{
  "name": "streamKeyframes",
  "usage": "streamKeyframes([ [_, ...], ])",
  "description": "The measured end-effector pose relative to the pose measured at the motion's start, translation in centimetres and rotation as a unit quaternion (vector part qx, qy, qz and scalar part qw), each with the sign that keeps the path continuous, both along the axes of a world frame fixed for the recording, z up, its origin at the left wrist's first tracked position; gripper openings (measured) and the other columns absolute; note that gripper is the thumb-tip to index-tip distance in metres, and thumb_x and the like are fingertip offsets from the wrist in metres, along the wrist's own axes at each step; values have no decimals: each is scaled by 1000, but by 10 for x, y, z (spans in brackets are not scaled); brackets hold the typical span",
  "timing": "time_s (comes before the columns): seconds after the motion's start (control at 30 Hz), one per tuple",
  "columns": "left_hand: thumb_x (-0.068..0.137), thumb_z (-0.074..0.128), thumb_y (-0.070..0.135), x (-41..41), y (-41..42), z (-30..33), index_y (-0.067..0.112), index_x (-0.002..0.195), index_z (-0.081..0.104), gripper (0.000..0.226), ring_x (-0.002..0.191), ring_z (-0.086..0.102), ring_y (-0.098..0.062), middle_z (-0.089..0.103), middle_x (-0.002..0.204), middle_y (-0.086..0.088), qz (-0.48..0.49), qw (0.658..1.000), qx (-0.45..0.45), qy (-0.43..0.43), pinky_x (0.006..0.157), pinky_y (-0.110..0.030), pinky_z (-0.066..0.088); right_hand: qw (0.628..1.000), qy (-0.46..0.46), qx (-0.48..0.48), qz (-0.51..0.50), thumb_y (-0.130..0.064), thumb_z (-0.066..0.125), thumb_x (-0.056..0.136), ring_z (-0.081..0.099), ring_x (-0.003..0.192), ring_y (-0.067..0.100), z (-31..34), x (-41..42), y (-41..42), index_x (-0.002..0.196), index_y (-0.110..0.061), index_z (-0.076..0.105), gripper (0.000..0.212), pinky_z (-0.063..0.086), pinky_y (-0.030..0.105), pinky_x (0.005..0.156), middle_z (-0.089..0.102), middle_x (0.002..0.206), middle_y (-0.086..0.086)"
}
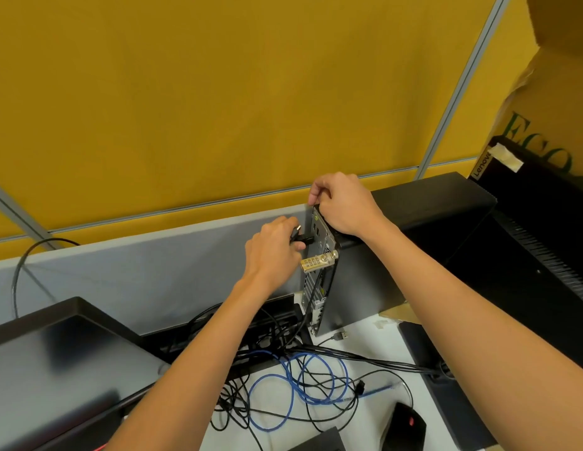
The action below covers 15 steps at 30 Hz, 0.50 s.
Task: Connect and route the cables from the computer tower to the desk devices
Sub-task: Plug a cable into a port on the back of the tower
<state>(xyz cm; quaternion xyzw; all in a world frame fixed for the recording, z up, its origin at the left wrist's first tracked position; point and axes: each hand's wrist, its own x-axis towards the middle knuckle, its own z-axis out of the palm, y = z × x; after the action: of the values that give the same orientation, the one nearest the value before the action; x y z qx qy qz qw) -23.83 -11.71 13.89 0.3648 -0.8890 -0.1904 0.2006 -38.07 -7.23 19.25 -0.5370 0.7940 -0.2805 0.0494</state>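
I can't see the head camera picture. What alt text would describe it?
A person's left hand holds a black cable plug at the rear panel of a black computer tower, while the right hand grips the tower's top edge. A gold combination lock hangs from the panel; a blue cable and black cables lie tangled on the white desk.

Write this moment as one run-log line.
left hand: pinches black plug at rear panel | right hand: grips computer tower top edge | blue cable: loose on desk

Both arms reach fwd; left hand (273, 245) fingers curled, pinching; right hand (344, 203) higher, fingers curled in a grip.
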Motion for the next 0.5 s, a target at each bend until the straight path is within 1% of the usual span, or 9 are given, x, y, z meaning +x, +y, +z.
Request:
streamKeyframes([
  [0.1,89,62,23,1,-5,5,16,100,58,13,101,56,-30,63,108,0,8,1000,15,-10,75,-38,44,1000,2,4,0,-4,40,89,44,57,5,2,3,-1,77,-21,64,32,28,25,53,52,66,-13],
  [0.2,90,61,24,1,-1,4,15,99,57,13,99,57,-30,62,108,0,2,1000,3,-18,73,-37,43,1000,0,1,2,-4,40,88,43,55,5,1,0,0,77,-20,65,32,28,26,55,51,63,-15],
  [0.3,91,62,31,3,-7,5,15,102,55,20,99,57,-29,62,106,-1,-24,999,6,-38,73,-37,45,1000,4,5,-2,-4,40,88,43,54,5,2,1,-1,77,-21,64,32,27,24,51,50,63,-16],
  [0.33,92,60,34,4,-10,7,15,103,52,24,95,57,-28,60,101,-2,-35,998,18,-47,70,-37,43,1000,6,8,-4,-4,40,88,43,55,5,2,2,-2,77,-21,64,32,27,23,50,51,63,-15],
  [0.4,95,54,39,9,-10,8,15,102,41,28,78,54,-25,53,88,1,-54,997,47,-40,61,-35,37,1000,11,14,-6,-5,40,89,44,55,5,2,4,-3,78,-21,65,32,28,22,50,51,64,-15],
  [0.5,98,45,33,15,-2,8,15,101,32,22,59,47,-21,44,77,3,-76,995,60,6,52,-33,29,1000,9,14,-8,-4,40,86,43,54,6,1,2,-4,78,-21,66,33,28,25,51,52,63,-15],
])
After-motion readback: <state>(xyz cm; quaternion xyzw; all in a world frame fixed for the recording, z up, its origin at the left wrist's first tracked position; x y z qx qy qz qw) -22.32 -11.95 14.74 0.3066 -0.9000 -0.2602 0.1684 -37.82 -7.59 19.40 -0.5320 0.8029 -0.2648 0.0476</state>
